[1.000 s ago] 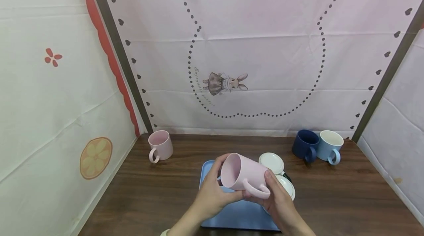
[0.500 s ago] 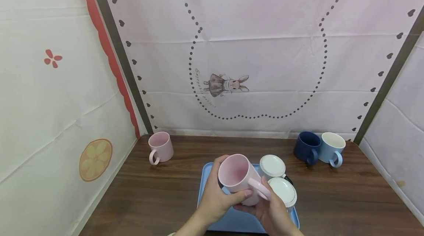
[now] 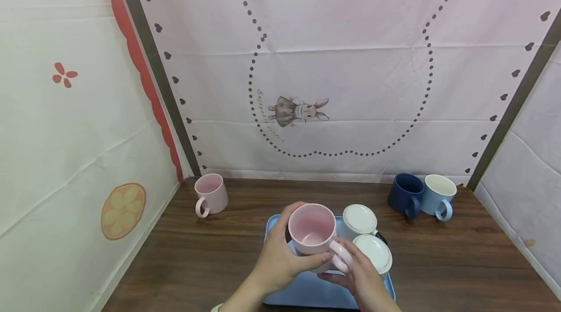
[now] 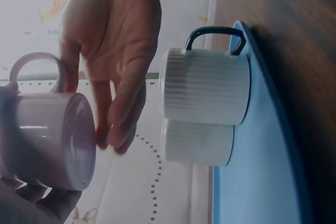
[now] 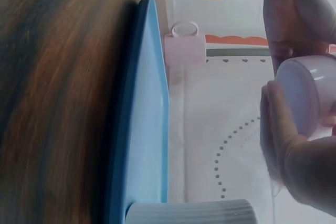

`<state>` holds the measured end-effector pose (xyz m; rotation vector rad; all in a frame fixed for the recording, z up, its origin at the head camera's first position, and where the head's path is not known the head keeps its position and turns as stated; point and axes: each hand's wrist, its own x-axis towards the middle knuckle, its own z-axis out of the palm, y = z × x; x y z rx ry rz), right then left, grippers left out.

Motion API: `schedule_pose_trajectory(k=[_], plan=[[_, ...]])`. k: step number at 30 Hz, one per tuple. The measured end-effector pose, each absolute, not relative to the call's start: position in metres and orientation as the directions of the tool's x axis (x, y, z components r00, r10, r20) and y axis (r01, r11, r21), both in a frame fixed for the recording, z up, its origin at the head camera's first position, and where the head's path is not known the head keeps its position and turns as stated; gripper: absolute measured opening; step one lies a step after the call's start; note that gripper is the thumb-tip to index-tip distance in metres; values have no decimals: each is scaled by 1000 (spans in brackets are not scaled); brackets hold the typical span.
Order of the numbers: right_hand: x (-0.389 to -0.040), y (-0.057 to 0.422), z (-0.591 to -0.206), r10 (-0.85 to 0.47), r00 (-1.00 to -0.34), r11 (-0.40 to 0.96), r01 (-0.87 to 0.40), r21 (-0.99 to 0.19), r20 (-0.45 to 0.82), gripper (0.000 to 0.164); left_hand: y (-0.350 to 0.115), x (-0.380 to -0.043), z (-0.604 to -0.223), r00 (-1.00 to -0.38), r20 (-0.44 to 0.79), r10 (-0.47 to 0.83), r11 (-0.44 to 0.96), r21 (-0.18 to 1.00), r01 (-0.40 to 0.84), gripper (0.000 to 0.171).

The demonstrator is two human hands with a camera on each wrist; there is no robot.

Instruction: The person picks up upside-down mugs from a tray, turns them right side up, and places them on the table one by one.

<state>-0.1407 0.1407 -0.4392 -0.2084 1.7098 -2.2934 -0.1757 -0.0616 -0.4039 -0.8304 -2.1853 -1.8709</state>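
Pink mug point(image 3: 312, 227) is held in the air above the blue tray point(image 3: 307, 297), well clear of its surface. Faint script point(image 3: 264, 112) is printed sideways on the pale cloth point(image 3: 350, 5) behind, next to a rabbit figure point(image 3: 298, 110); "Enjoy" can be made out at its start, while the rest is too small to be read surely. The mug is carried near upright, slightly tilted, with its mouth turned up toward the head camera and its base toward the tray; its long axis runs steeply down, and its handle point(image 3: 341, 255) is pointed right and toward the person. Its body is grasped by the left hand point(image 3: 278, 263), with fingers curled round the far left side and thumb laid across the front. By the right hand point(image 3: 364, 280), fingers are kept nearly straight beneath the base, with the thumb at the handle; how firmly the handle is pressed cannot be told. Two ribbed white mugs point(image 3: 374, 253) are set upside down on the tray, one with a dark handle point(image 4: 215, 32).
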Motion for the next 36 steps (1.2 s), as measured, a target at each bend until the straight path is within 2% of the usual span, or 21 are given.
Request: schedule_pose_trajectory(k=[4, 9, 11, 13, 18, 24, 29, 36], plan=[[-135, 141, -441, -222, -974, -199, -6, -980, 51, 34, -65, -178, -402, -840, 425, 337, 92, 873, 479, 84], [-128, 141, -441, -72, -960, -41, -268, -962, 271, 23, -68, -181, -401, -844, 382, 376, 123, 882, 454, 85], [-126, 143, -439, -66, -931, -4, -359, -933, 359, 18, -70, -183, -402, -845, 365, 391, 133, 886, 444, 85], [-125, 147, -437, -119, -905, -20, -409, -912, 409, 16, -71, -185, -403, -846, 350, 403, 144, 888, 436, 86], [-126, 152, -435, -339, -847, -163, -374, -913, 408, 23, -74, -190, -406, -837, 327, 438, 150, 892, 426, 88], [-128, 153, -435, -509, -760, -276, -300, -913, 404, 27, -76, -196, -411, -769, 392, 505, 72, 869, 489, 84], [-127, 154, -433, -588, -721, -255, -266, -930, 367, 26, -79, -200, -413, -744, 374, 554, 47, 878, 477, 85], [-123, 151, -433, -585, -737, -186, -284, -941, 338, 16, -85, -202, -414, -762, 280, 584, 24, 932, 361, 88]])
